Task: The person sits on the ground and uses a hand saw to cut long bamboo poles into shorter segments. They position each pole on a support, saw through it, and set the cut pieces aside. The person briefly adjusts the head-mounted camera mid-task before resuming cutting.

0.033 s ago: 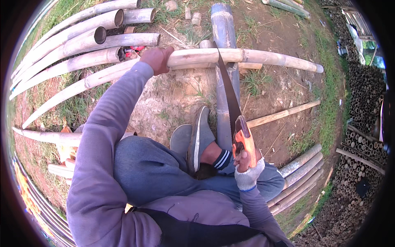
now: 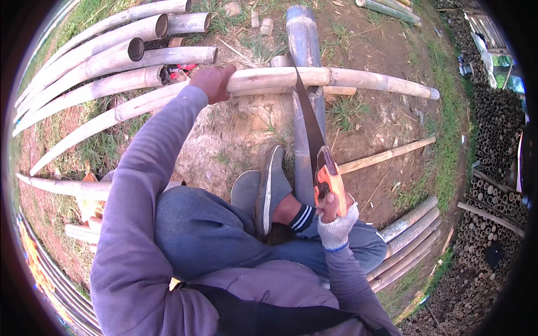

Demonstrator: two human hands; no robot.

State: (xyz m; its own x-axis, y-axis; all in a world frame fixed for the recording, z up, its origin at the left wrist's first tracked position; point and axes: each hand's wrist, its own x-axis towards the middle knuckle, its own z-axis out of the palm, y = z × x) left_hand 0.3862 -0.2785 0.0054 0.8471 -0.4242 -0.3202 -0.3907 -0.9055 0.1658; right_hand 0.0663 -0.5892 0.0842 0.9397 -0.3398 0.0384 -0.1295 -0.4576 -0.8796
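My left hand (image 2: 214, 83), bare, is closed round a long pale bamboo pole (image 2: 263, 79) and holds it from above. The pole lies crosswise over a thick grey bamboo log (image 2: 302, 42) on the ground. In my right hand (image 2: 337, 217), which wears a fingerless whitish glove, is the orange handle of a hand saw (image 2: 310, 120). The saw's dark blade slants away from me, its far part against the pole, just left of a node and above the log. A shorter piece of bamboo (image 2: 339, 90) shows partly beneath the pole.
Thick bamboo poles (image 2: 117, 56) lie at the far left, and more poles (image 2: 412, 241) at the right. A thin bamboo strip (image 2: 386, 154) lies right of the log. Stacked cut bamboo (image 2: 487, 235) lines the right edge. My shoes (image 2: 272, 185) are close to the log.
My right hand and the saw have moved slightly away from me along the blade's line. My left hand and the pole look nearly the same.
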